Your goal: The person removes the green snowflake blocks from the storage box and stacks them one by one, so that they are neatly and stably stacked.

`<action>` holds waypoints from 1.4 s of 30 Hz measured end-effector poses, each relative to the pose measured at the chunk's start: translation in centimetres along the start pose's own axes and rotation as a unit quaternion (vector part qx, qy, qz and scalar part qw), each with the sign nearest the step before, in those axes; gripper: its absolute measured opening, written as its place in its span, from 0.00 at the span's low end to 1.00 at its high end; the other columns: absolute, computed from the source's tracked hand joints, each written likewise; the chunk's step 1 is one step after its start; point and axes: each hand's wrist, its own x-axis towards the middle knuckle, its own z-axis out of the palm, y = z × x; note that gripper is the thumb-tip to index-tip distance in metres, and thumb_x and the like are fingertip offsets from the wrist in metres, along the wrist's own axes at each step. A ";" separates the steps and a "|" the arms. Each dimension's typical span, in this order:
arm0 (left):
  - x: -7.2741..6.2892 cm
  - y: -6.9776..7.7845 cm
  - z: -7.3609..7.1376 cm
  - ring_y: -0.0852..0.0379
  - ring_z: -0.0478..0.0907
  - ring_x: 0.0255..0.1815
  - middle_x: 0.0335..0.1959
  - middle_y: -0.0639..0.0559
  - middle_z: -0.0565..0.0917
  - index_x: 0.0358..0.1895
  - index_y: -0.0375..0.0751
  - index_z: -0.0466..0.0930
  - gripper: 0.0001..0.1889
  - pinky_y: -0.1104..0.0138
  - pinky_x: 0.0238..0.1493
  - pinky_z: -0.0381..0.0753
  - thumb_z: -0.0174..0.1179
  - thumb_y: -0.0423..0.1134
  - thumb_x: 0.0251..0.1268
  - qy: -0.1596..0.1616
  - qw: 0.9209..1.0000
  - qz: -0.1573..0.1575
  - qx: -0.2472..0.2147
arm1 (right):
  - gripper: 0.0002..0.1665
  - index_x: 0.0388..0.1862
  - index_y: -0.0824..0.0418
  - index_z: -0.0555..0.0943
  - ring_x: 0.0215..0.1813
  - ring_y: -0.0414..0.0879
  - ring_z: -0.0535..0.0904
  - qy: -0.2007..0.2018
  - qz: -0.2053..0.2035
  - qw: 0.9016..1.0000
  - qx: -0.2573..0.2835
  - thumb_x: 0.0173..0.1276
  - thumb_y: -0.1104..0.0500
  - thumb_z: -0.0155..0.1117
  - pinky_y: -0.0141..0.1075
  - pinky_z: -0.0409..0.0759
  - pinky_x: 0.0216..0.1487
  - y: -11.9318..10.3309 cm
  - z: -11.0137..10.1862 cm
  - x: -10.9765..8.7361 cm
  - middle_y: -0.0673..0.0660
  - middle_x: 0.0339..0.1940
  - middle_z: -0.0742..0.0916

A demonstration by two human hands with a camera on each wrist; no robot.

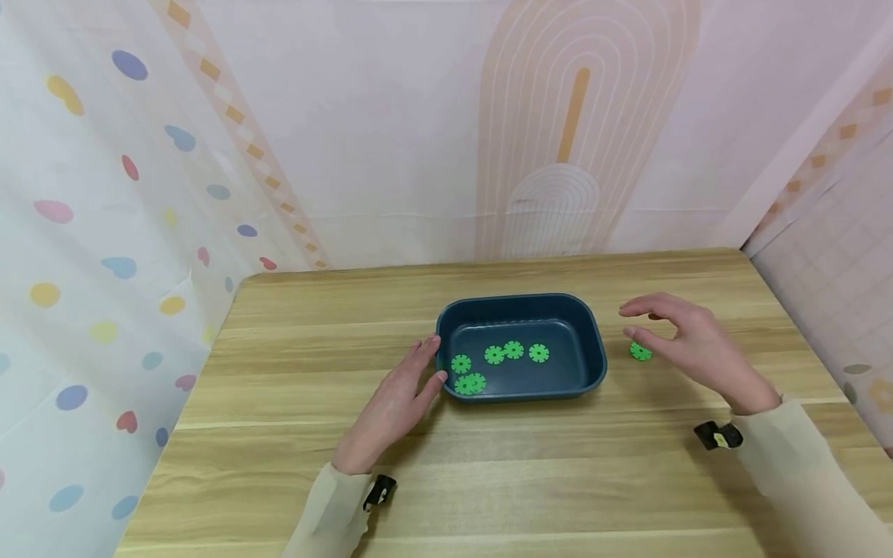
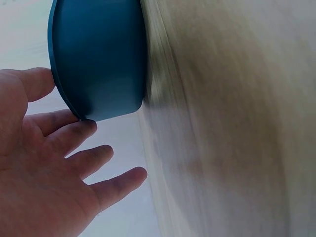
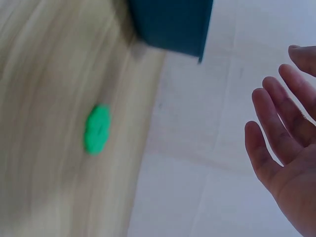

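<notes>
On a wood-grain desk (image 1: 314,325), seen from the head camera, a dark blue tray (image 1: 551,378) carries six green notched discs (image 1: 513,350), three gathered toward eight o'clock and three nearer the middle. One more, the loose disc (image 1: 640,353), lies on the desk at the tray's three o'clock, near its wall. The left hand (image 1: 394,403), grasping nothing, touches the tray's nine o'clock end with fingertips and thumb, a light contact that looks meant to keep it from sliding. The right hand (image 1: 698,349) hovers by the loose disc, thumb and fingers parted with nothing between them, apparently placed there for the disc's sake.

From the left wrist, the hand spreads its fingers at the tray's seven o'clock, thumb and fingertips against rim and wall without clamping, probably because a tray resting on the desk needs little holding.

From the right wrist, the released hand hangs at three o'clock, apart from the blurred disc at nine o'clock and the tray's corner at twelve.
</notes>
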 end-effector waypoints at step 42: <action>-0.1 0.3 -0.2 0.42 0.55 0.83 0.82 0.47 0.61 0.81 0.40 0.60 0.31 0.46 0.78 0.60 0.53 0.46 0.83 -0.003 1.000 -0.023 0.004 | 0.14 0.54 0.56 0.87 0.57 0.52 0.84 -0.141 -0.069 0.972 0.176 0.71 0.60 0.72 0.55 0.82 0.60 -7.8 10.5 5.6 0.55 0.53 0.89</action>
